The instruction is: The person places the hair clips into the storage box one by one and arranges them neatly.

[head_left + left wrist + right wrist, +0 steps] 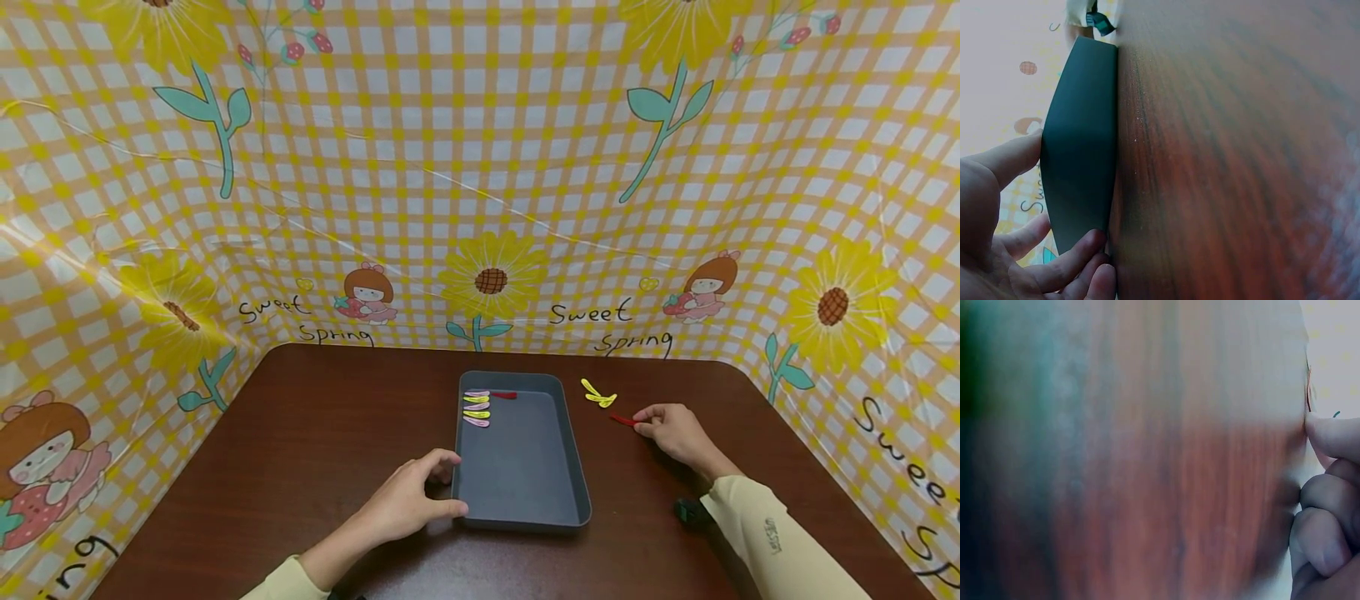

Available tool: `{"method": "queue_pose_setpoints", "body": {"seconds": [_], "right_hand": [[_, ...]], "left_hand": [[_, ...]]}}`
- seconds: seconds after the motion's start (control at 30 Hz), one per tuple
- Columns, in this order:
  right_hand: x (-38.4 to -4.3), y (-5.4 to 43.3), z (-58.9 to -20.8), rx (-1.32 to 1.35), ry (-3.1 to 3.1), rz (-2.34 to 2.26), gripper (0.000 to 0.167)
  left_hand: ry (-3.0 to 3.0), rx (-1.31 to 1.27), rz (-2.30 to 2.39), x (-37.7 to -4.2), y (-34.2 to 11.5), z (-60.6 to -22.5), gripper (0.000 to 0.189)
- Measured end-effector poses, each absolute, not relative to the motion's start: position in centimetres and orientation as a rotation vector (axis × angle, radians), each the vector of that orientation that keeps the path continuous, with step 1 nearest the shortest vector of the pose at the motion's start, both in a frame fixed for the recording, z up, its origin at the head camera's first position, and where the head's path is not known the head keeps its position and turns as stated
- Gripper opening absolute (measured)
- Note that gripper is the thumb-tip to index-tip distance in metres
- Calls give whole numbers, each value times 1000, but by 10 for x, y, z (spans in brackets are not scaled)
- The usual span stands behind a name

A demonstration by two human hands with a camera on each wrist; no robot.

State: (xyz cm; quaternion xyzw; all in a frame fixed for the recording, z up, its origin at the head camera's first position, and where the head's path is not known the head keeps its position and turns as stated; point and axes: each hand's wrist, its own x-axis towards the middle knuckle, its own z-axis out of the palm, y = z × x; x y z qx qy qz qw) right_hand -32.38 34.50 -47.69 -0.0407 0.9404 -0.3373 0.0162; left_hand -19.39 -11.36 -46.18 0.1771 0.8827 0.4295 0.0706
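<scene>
Five snap hair clips (476, 407), pink and yellow by turns, lie in a column by the left wall of the dark grey rectangular tray (517, 467), up in its far-left corner. A red snap clip (504, 396) lies just right of the farthest pink one, near the far wall. From where I watch, the tray floor runs bare from there to the right wall and down to the near edge. My right hand (675, 429) is outside the tray, over the table (337, 417) to its right, pinching a second red clip (621, 419) between thumb and fingertips, with the clip's free end pointing toward the tray. Just beyond it sits a small cluster of yellow clips (602, 402), some touching; a strip of brown wood separates them from the tray's right rim. My left hand (408, 500) rests against the tray with its fingers loosely spread, thumb at the near-left corner and the other fingers along the outside of the left wall. To its left, I see wood out to the table's left edge. Patterned sunflower cloth (480, 167) rises behind the far edge and along both sides.
</scene>
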Motion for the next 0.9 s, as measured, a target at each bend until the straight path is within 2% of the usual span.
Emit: {"method": "queue_pose_setpoints", "body": {"seconds": [0.47,0.9], "right_hand": [[-326,347,-475,-122,2889,-1062,20],[-333,338,-462,-231,2887,-1092,22]], "left_hand": [[2667,533,1281,-192,-114,-461,60],[2679,528,1271,-193,-115,-460,61]]}}
